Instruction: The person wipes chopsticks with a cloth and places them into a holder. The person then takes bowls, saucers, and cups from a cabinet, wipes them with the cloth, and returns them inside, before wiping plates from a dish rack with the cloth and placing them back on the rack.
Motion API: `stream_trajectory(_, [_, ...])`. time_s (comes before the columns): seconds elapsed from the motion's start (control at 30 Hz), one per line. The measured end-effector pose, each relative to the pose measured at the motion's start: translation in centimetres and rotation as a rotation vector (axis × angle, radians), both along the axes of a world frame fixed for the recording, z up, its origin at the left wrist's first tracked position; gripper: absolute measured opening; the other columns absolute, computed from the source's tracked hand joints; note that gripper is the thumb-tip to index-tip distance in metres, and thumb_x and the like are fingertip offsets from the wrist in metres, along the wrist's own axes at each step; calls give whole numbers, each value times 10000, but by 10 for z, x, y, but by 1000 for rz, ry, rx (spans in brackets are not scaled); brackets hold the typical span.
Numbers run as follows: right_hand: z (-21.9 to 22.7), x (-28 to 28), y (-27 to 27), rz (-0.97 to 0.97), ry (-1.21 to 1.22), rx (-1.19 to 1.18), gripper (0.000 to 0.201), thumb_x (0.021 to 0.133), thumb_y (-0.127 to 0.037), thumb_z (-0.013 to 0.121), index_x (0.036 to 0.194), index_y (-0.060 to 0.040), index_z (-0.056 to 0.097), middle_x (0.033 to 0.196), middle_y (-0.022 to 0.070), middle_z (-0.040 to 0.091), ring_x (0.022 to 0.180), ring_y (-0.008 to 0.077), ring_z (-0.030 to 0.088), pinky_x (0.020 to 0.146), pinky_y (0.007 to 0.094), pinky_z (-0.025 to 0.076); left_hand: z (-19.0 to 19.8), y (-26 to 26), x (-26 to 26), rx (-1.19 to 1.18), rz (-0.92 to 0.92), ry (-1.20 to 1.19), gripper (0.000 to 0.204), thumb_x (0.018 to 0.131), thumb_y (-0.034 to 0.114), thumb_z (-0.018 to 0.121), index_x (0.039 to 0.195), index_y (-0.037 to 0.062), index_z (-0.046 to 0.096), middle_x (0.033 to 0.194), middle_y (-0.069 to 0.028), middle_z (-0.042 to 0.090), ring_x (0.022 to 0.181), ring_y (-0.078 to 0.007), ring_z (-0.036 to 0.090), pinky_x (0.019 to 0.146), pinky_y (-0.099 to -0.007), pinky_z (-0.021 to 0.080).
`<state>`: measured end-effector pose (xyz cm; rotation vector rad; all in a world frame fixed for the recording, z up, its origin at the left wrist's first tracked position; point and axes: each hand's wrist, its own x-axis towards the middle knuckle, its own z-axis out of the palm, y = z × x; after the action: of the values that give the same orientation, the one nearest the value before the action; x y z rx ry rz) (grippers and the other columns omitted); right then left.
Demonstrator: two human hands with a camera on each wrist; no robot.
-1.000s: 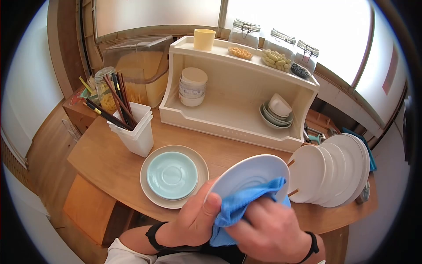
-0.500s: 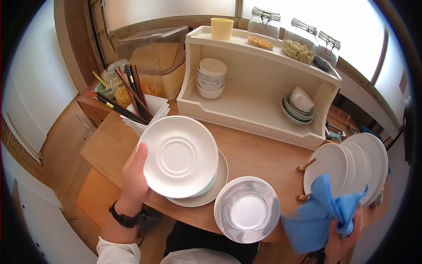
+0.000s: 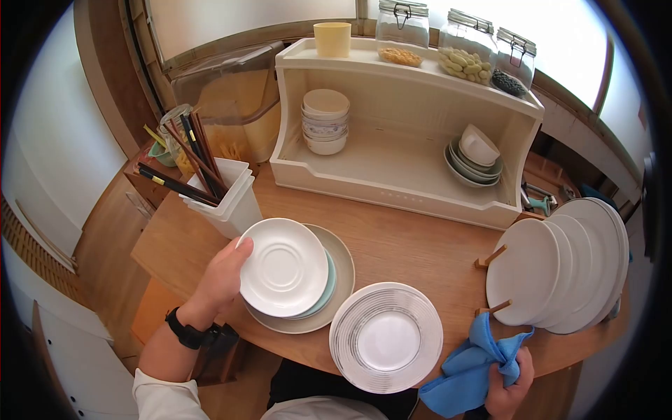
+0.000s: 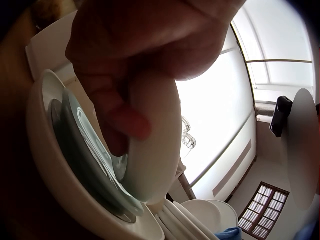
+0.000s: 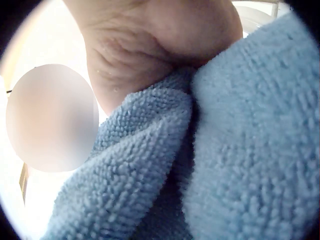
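My left hand (image 3: 222, 277) pinches the left rim of a small white plate (image 3: 283, 267), which lies over a light blue plate (image 3: 327, 287) on a larger beige plate (image 3: 343, 262). In the left wrist view the fingers of the left hand (image 4: 130, 65) wrap the edge of the white plate (image 4: 156, 145), tilted against the blue one. My right hand (image 3: 509, 385) grips a crumpled blue cloth (image 3: 462, 374) by the table's front right edge; the cloth (image 5: 250, 140) fills much of the right wrist view. Between the hands sits a plate with grey rings (image 3: 350, 350).
White plates (image 3: 525, 273) stand in a wooden rack at right. Behind is a cream shelf (image 3: 392, 199) with bowls (image 3: 325, 126), a yellow cup (image 3: 332, 40) and glass jars (image 3: 465, 56). A white holder (image 3: 238, 210) with chopsticks stands at left, near the held plate.
The white plate in my left hand has come down onto the blue plate's stack. My right hand, earlier wiping with the cloth inside a plate, has moved away right with the cloth.
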<state>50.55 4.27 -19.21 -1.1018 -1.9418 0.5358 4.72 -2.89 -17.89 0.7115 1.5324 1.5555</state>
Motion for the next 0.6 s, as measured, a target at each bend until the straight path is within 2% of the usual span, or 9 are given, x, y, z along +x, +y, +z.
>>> stream_trajectory(0.07, [-11,1,2,-12,18,-6,187,835,-49,664,986,20,578,835,78,532,745,206,502,709,314,435,-5,2,-2,-17,-1,15,442,1035,266,393,1359,-30,438,1250,-141,586,1117,-204,589,973,-321,458])
stream_trajectory(0.13, [-22,7,7,91,-54,-98,337,808,-47,656,1121,38,563,986,157,584,877,283,567,810,364,468,-6,4,-4,-32,-31,-13,441,1033,264,396,1358,-31,441,1244,-142,591,1102,-207,600,959,-320,468])
stream_trajectory(0.27, [-29,-6,7,46,63,-93,274,803,-87,668,1031,31,573,962,141,599,866,245,572,810,329,434,-2,4,-6,-109,-2,34,442,1033,264,394,1356,-33,442,1232,-142,600,1082,-208,611,944,-322,480])
stream_trajectory(0.33, [-34,-8,9,12,90,-84,252,798,-91,667,1001,23,571,881,109,559,803,225,540,773,321,426,4,5,-4,-144,-15,49,427,1035,278,410,1322,-28,491,1183,-102,619,1051,-145,593,917,-284,462])
stream_trajectory(0.37, [-37,-7,10,13,93,-87,252,798,-91,667,1001,23,571,881,109,559,803,225,540,773,321,426,4,5,-6,-147,-14,51,427,1035,278,410,1322,-28,491,1183,-102,619,1051,-145,593,917,-284,462])
stream_trajectory(0.47, [-48,-6,13,16,105,-68,259,793,-95,672,1003,24,575,901,119,573,823,231,553,781,323,432,0,4,-13,-170,-43,193,397,1031,264,430,1269,-36,535,1115,-94,646,969,-132,615,864,-275,481])
stream_trajectory(0.53, [-51,-7,13,25,115,-68,258,792,-92,668,1003,24,576,909,125,578,833,233,558,787,322,435,-2,4,-15,-200,-85,395,365,1023,241,455,1225,-44,562,1064,-85,660,905,-121,621,811,-270,493])
stream_trajectory(0.6, [-53,-8,14,35,129,-65,258,791,-91,665,1005,23,577,911,126,581,834,233,561,791,322,436,-3,4,-18,-219,-102,426,353,1006,228,489,1212,-49,566,1049,-85,662,895,-121,620,797,-271,495])
